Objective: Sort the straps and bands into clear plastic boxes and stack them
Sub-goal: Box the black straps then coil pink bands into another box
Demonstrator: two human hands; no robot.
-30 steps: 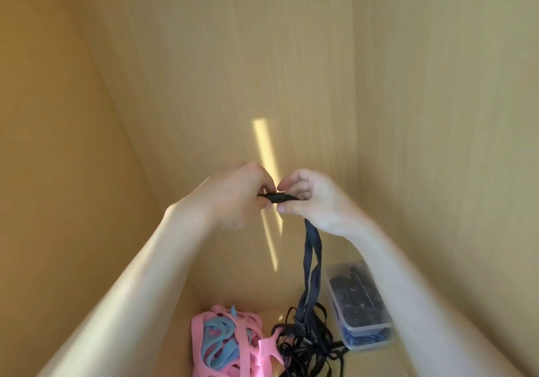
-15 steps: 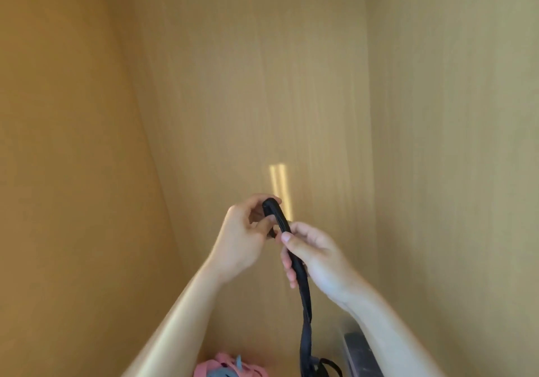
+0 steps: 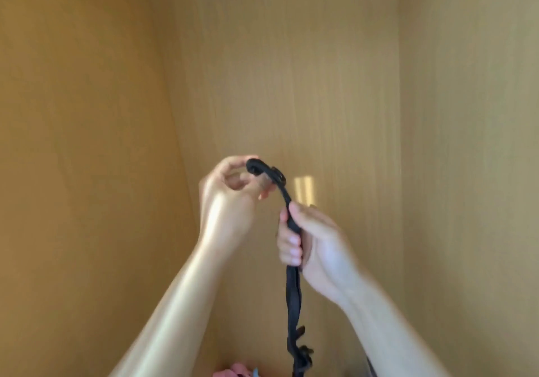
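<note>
Entering from the lower edge of the head view, both bare forearms rise toward the middle of the picture. At the very bottom edge, between the forearms, a scrap of pink bands with a sliver of blue shows, mostly cut off by the border. The black strap hangs upright just to the right of that scrap, its lower end running out of view; small dark loops or fittings project from it near the bottom, too blurred to identify.

Right hand: fingers curled round the strap at mid-length, thumb laid along its upper part, a firm closed grip. Above this hand the strap arches up and to the left.

Left hand: raised higher, fingers curled, with thumb and fingertips pinching the strap's top end, where the strap bends over. A small dark fitting sits on the strap just right of that pinch.

Beyond the hands stand wood-grain cabinet panels to left, rear and right, meeting in vertical corners. A pale patch of light lies on the rear panel, just right of the strap's arch.
</note>
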